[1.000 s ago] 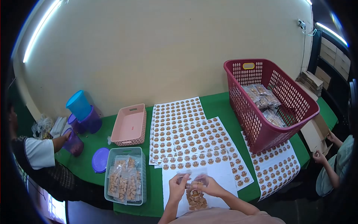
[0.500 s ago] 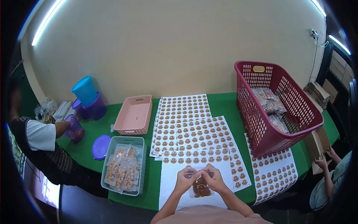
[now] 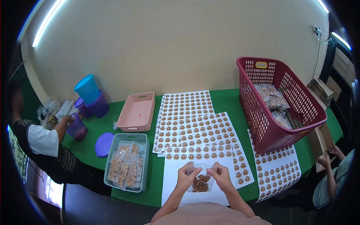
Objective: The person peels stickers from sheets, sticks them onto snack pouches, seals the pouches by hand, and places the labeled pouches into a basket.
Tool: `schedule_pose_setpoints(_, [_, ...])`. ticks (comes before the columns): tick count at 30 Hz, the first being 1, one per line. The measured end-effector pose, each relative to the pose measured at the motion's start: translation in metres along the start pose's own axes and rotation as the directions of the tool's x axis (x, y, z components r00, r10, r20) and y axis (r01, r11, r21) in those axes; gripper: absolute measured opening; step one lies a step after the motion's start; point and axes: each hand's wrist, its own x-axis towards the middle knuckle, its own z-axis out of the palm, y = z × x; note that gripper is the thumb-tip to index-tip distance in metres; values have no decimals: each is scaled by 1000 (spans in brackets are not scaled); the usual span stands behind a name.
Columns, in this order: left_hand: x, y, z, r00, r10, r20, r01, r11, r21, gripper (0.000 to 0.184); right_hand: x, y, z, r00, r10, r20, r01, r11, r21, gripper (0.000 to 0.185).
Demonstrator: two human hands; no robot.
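The left hand [image 3: 186, 175] and the right hand [image 3: 220, 175] each pinch the top of a clear bag [image 3: 200, 184] with brown pieces and a round label. Half a second ago the thumbs met at the middle of this top edge; now they stand apart, near its two corners, so the edge is held between them from both sides. The bag is over the bare part of a label sheet [image 3: 176, 176], at the near edge of the worktop [image 3: 152, 197] – whether it touches the sheet, I cannot tell. To the left, at the same edge, a pale green basket [image 3: 123, 189] carries filled bags [image 3: 125, 167]. Toward the right end stands a maroon basket [image 3: 258, 137] – more bags [image 3: 272, 98] lie inside.
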Motion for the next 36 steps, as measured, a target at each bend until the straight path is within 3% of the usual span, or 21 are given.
schedule_pose_setpoints(3, [-8,-3,-1,1000,-3,6,3,1000,6,16,-2,6,-8,1000,-18,-5,17,997,-70,21])
schedule_pose_setpoints(4, [-10,-8,-6,995,52,89,-57,997,60,12,-2,5,-8,1000,-14,-9,14,998,-68,21])
schedule_pose_setpoints(6, [-11,-2,-5,994,27,104,-30,999,20,12,-4,3,-9,998,-34,-51,34,999,0,19])
schedule_pose_setpoints(7, [-11,0,-4,993,13,117,-11,1000,-22,15,-6,4,-10,998,-33,-57,33,999,-1,19])
schedule_pose_setpoints(8, [-9,-6,-9,986,37,161,-46,997,55,21,-7,4,-10,997,-32,-68,31,999,-14,18])
schedule_pose_setpoints(14, [-2,-12,-7,992,-7,126,5,1000,17,22,-21,7,-9,990,-140,-27,136,984,-110,13])
schedule_pose_setpoints(17, [-4,-24,-4,996,94,2,-94,995,34,26,-28,14,-22,978,-117,-173,118,993,-3,10])
schedule_pose_setpoints(19, [-8,-31,-8,992,120,46,-123,991,57,30,-29,13,-26,972,-58,-228,63,998,15,10])
schedule_pose_setpoints(21, [-13,-31,-7,986,142,82,-149,986,80,34,-28,7,-17,923,-54,-381,95,992,89,11])
schedule_pose_setpoints(24, [-22,-19,1,909,168,383,-235,963,135,48,-28,16,-13,973,-62,-224,72,997,37,10])
schedule_pose_setpoints(25, [-24,-17,5,909,170,379,-237,962,137,48,-29,17,-10,974,-62,-220,72,997,38,10])
schedule_pose_setpoints(27, [-28,-16,12,883,304,358,-414,863,290,50,-33,17,-4,995,74,-69,-78,995,-61,15])
schedule_pose_setpoints(28, [-26,-23,11,882,338,329,-436,851,294,50,-34,19,-1,993,110,-37,-113,989,-93,24])
schedule_pose_setpoints(29, [-24,-26,9,883,335,328,-433,852,294,50,-35,17,3,993,113,-39,-116,989,-93,24])
schedule_pose_setpoints(31, [-22,-29,2,949,155,275,-197,972,130,49,-35,10,9,997,13,80,0,987,-160,36])
schedule_pose_setpoints(32, [-22,-32,-1,950,130,283,-173,976,131,48,-36,13,7,993,30,111,-9,983,-183,41])
schedule_pose_setpoints(36, [-29,-30,-1,932,177,315,-244,951,190,43,-42,17,7,996,-10,87,35,957,-289,35])
